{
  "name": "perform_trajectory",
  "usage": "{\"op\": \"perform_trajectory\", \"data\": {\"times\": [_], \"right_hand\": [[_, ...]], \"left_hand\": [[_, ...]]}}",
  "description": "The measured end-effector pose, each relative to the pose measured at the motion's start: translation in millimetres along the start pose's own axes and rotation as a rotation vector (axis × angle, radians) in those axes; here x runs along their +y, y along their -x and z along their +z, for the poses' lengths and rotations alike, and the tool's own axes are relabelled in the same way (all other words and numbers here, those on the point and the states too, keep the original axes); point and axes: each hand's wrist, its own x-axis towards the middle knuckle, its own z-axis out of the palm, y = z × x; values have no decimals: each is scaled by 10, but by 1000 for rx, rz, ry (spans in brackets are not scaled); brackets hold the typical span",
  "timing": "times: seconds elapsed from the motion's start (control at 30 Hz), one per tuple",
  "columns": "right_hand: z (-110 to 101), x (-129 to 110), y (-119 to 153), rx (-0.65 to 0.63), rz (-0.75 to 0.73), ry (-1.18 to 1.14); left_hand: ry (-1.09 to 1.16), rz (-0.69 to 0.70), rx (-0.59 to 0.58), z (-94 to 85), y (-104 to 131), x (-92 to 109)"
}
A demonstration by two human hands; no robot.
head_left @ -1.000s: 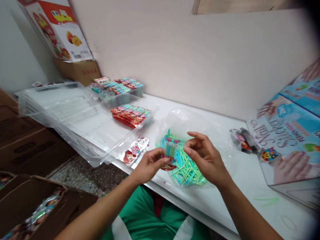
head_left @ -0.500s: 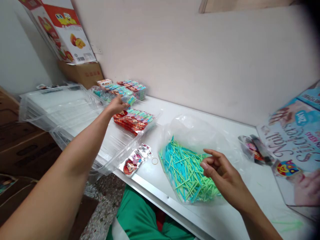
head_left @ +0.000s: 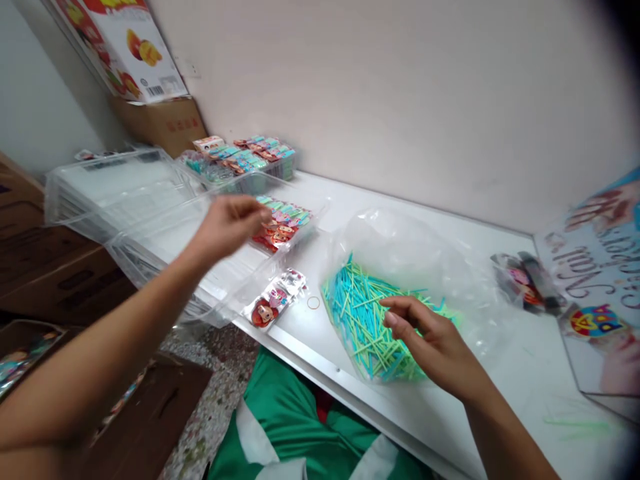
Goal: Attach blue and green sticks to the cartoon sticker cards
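Our left hand (head_left: 233, 223) is at 9 o'clock, fingers curled nearly together; we cannot tell whether they grip anything. Printed packets (head_left: 287, 220) lie at that hand's 3 o'clock, in a clear tray (head_left: 250, 283). Our right hand (head_left: 425, 337), at 4 o'clock, is half spread, unloaded, over sticks (head_left: 370, 317) in a plastic bag (head_left: 400, 237).

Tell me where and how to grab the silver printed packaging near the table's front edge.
Probably best pinched by the long right-hand edge of the silver printed packaging, near its middle, coming from the right, where the rubber band lies: it is long and lies flat, while the clear tray crowds its left.
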Motion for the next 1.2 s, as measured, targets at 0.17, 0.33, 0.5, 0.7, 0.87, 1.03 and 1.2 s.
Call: {"op": "perform_trajectory", "data": {"times": [0.17,0.33,0.5,0.7,0.87,1.03,1.2], "right_hand": [[13,-54,100,-15,-71,21],[-73,-48,291,-9,-100,71],[-107,33,451,27,-64,43],[-28,176,445,24,-3,131],[-37,407,371,18,75,375],[-107,575,318,-6,152,510],[-211,632,366,-59,247,672]], "left_hand": [[-513,155,-278,833,875,-271],[-909,16,-214,1311,963,-695],[-915,-8,-196,1325,978,-718],[-911,20,-159,1287,1035,-671],[-901,27,-114,1205,1060,-680],[-884,115,-209,1160,1037,-693],[-616,175,85,1032,1062,-612]]}}
